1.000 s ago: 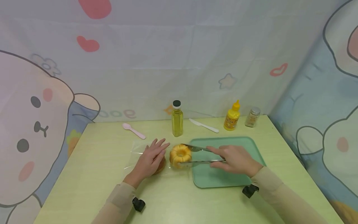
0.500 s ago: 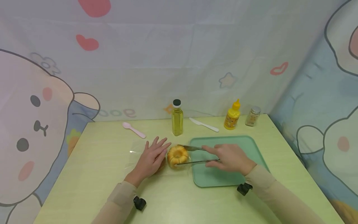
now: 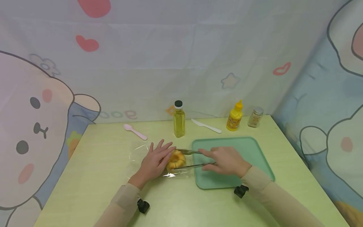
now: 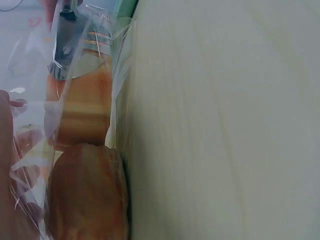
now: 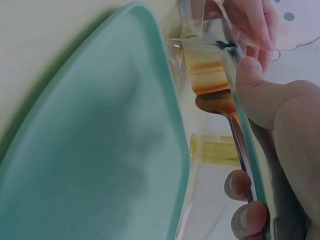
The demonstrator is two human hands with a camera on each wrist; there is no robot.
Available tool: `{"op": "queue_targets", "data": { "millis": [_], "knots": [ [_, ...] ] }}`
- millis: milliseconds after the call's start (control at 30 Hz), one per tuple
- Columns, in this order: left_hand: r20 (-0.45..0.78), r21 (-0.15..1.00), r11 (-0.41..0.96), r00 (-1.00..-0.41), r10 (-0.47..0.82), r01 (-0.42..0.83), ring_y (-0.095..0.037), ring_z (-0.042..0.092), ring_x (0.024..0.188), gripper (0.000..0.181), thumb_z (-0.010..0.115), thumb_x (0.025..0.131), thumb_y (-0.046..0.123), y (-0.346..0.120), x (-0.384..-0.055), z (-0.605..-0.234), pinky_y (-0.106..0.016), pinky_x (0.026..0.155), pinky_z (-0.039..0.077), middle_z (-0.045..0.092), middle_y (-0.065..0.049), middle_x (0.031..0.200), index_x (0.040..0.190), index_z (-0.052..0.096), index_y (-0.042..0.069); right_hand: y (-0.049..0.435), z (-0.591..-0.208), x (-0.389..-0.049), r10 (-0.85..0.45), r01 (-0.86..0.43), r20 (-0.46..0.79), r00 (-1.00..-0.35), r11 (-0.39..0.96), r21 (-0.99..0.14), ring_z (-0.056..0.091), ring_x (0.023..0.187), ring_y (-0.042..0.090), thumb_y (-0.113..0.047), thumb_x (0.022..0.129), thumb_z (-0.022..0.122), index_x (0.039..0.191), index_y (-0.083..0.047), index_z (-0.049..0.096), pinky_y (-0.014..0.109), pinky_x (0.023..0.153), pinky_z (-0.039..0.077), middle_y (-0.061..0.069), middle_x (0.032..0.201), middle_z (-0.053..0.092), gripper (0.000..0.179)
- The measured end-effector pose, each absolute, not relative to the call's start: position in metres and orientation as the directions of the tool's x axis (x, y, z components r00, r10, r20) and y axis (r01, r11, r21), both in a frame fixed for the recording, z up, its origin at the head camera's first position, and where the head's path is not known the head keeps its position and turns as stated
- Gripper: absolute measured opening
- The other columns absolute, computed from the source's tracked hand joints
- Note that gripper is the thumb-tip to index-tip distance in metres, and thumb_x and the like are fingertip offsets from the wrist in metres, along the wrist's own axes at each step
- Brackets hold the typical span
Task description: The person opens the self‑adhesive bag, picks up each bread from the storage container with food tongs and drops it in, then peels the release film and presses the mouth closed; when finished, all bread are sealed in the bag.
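On a pale yellow-green bench (image 3: 167,203), seen from above and behind: two bare hands in beige sleeves, working close together near the middle. In the grip of the right hand (image 3: 227,160), metal tongs (image 3: 189,152), with the index finger stretched along the far arm. Between the rounded tong ends, a golden ring-shaped bread (image 3: 179,163), at the mouth of a clear plastic bag (image 3: 139,154), just left of the tray and beside the left thumb. Over the bag, the left hand (image 3: 153,161), its grip spread with fingers apart and mostly straight; whether also catching the film at the thumb, impossible to tell. Deeper in the bag, visible from the left wrist, a browner, rounded bread roll (image 4: 90,195), right up against the golden bread. Under the right hand, a mint-green tray (image 3: 246,143), flat on the bench. Along the back, from left to right: a pink spoon (image 3: 135,131), an upright dark-capped bottle of yellow liquid (image 3: 179,123), a white knife (image 3: 206,126), a yellow squeeze bottle (image 3: 234,119) and a small metal-lidded jar (image 3: 255,117). Behind everything, a cartoon-printed backdrop (image 3: 158,47) with hearts and animal faces.
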State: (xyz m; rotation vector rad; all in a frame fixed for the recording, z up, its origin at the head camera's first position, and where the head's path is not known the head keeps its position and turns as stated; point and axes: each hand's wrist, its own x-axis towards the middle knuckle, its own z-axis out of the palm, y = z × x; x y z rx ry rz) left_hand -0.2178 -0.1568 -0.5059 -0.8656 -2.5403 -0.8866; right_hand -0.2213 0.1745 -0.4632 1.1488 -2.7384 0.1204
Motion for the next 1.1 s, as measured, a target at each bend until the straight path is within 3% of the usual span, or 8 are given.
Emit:
{"op": "queue_targets", "data": {
  "millis": [333, 733, 1100],
  "knots": [
    [0.454, 0.445, 0.635, -0.771, 0.447, 0.631, -0.049, 0.044, 0.146, 0.034, 0.057, 0.109, 0.021, -0.154, -0.218, -0.508, -0.084, 0.113, 0.02, 0.061, -0.01, 0.15, 0.139, 0.07, 0.014, 0.168, -0.467, -0.216, -0.654, -0.671, 0.155, -0.74, 0.732, -0.117, 0.038, 0.052, 0.004, -0.062, 0.093, 0.072, 0.148, -0.027, 0.063, 0.025, 0.038, 0.027, -0.011, 0.063, 0.044, 0.066],
    [0.409, 0.562, 0.587, -0.813, 0.415, 0.583, -0.048, 0.037, 0.151, 0.037, 0.052, 0.112, 0.023, -0.159, -0.219, -0.507, -0.08, 0.117, 0.016, 0.057, -0.012, 0.154, 0.144, 0.066, 0.013, 0.173, -0.474, -0.215, -0.645, -0.658, 0.131, -0.753, 0.746, -0.101, 0.04, 0.053, 0.004, -0.066, 0.091, 0.072, 0.152, -0.023, 0.059, 0.025, 0.041, 0.032, -0.008, 0.071, 0.052, 0.076],
    [0.412, 0.603, 0.559, -0.822, 0.393, 0.569, -0.05, 0.036, 0.15, 0.036, 0.052, 0.112, 0.021, -0.156, -0.219, -0.507, -0.083, 0.114, 0.016, 0.056, -0.014, 0.154, 0.143, 0.066, 0.01, 0.189, -0.47, -0.212, -0.632, -0.651, 0.163, -0.758, 0.749, -0.126, 0.038, 0.053, 0.002, -0.063, 0.091, 0.074, 0.152, -0.023, 0.059, 0.024, 0.042, 0.032, -0.011, 0.069, 0.047, 0.074]
  ]
}}
